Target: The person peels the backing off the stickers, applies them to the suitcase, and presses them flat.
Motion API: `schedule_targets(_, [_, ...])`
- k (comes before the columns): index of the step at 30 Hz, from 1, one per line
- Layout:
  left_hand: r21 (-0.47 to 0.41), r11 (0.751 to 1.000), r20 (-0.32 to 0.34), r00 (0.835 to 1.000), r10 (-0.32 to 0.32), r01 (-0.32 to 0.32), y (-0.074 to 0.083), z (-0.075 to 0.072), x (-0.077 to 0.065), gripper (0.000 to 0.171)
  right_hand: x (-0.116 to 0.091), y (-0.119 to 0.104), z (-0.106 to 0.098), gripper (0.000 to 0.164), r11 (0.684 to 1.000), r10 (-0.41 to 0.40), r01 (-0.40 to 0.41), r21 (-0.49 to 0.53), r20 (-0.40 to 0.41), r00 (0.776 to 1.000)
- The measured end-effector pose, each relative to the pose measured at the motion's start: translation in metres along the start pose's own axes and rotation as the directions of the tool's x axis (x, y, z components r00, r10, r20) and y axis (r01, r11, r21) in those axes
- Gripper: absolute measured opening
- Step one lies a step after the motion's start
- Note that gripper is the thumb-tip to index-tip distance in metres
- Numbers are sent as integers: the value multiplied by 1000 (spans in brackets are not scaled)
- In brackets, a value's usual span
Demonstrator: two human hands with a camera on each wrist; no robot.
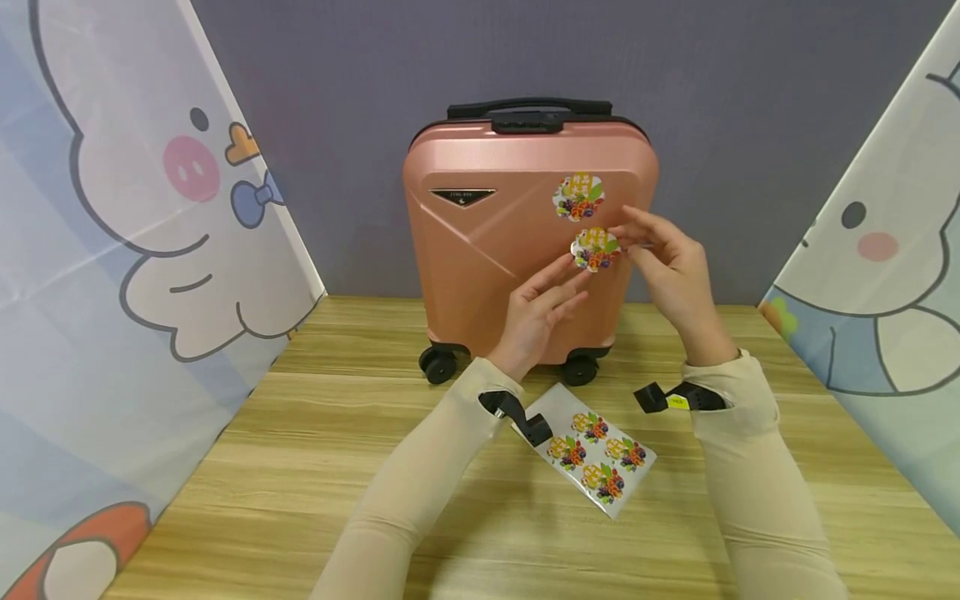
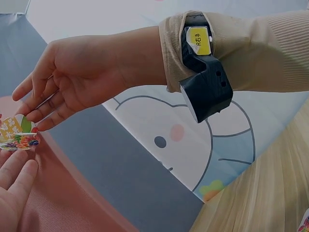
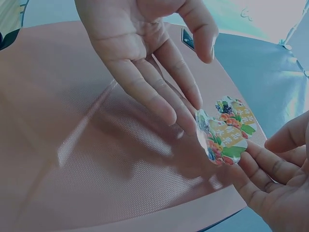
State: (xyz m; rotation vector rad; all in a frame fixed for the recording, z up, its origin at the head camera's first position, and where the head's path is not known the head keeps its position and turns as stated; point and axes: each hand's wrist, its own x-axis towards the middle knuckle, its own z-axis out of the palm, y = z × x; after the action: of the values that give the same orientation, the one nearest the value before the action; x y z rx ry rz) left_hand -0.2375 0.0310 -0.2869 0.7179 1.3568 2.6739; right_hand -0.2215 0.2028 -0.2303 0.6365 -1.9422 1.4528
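Observation:
A pink hard-shell suitcase (image 1: pixel 480 275) stands upright on the table. Over its right front, a round fruit-print sticker (image 1: pixel 595 250) spans the fingertips of both hands, just below another fruit sticker (image 1: pixel 578 197) on the shell. My left hand (image 1: pixel 534 318) touches the lower left edge of that lower sticker with outstretched fingers; its thumb stands apart in the right wrist view. From the right side, my right hand (image 1: pixel 671 271) meets the opposite edge with its fingertips (image 3: pixel 245 162), thumb held away from the sticker. The sticker bulges slightly in the left wrist view.
A sheet (image 1: pixel 596 454) bearing several more fruit stickers lies on the wooden table (image 1: pixel 315 467) below the suitcase, partly behind the left wrist's camera (image 1: pixel 525 421). A grey partition (image 1: pixel 322 108) rises behind, with cartoon-printed panels (image 1: pixel 135 292) at both sides.

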Motion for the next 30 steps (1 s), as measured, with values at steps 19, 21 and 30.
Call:
schedule_targets(19, [-32,999,31,999,29,-28,-1,-1,6,57,-6,4,4,50,978,-67,65,-198,-6,998])
schedule_targets(21, [-30,999,33,999,29,-28,-1,-2,6,57,-7,5,4,51,971,-87,84,-224,-5,996])
schedule_targets(30, [-27,999,58,998,37,-36,0,-5,5,59,-7,7,4,55,945,-150,142,-294,-7,989])
